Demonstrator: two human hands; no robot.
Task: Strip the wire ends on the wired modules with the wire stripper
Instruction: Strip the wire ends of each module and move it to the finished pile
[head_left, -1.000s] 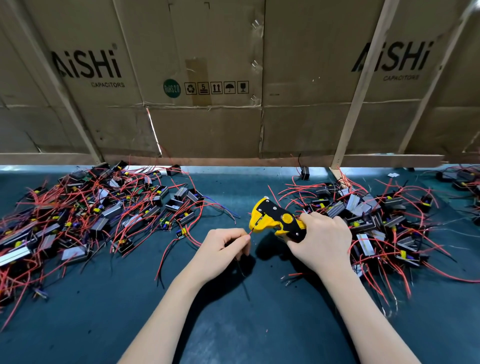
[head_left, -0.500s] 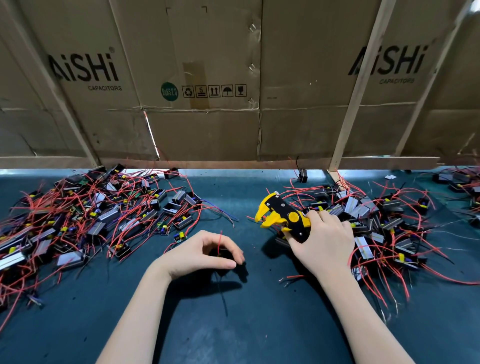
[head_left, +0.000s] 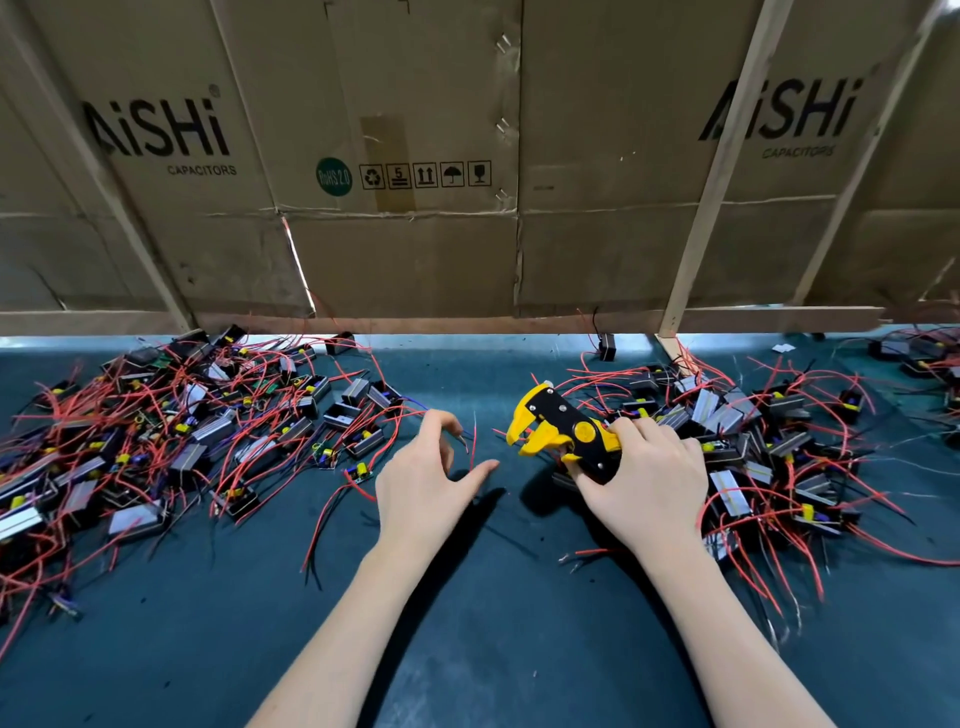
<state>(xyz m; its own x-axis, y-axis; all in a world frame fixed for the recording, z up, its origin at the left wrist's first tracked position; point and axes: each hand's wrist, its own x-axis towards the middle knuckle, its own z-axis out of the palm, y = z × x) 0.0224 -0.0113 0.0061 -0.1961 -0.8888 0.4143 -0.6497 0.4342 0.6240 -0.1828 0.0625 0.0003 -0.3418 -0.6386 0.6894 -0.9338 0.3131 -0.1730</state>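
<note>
My right hand (head_left: 644, 488) grips the yellow and black wire stripper (head_left: 563, 434) by its handles. The tool's yellow jaws gape and point left, with nothing between them. My left hand (head_left: 423, 480) hovers just left of the jaws, fingers loosely curled and thumb stretched out to the right. A thin red wire (head_left: 471, 441) stands up in the gap between forefinger and thumb; nothing plainly pinches it. Whatever module it belongs to is hidden under the hand. One heap of wired modules (head_left: 171, 431) lies at the left, another heap of modules (head_left: 769, 452) at the right behind my right hand.
Everything lies on a dark teal mat (head_left: 493, 623). A cardboard wall (head_left: 415, 249) on wooden battens (head_left: 701, 208) closes off the back. Stray modules (head_left: 605, 345) sit at the wall's foot. Loose black and red wire ends (head_left: 576, 556) trail onto the mat near my right wrist.
A second ago the stripper jaws were at a wire pinched in my left hand. The tool has since pulled away right, and my left hand has moved up and left with its fingers spreading.
</note>
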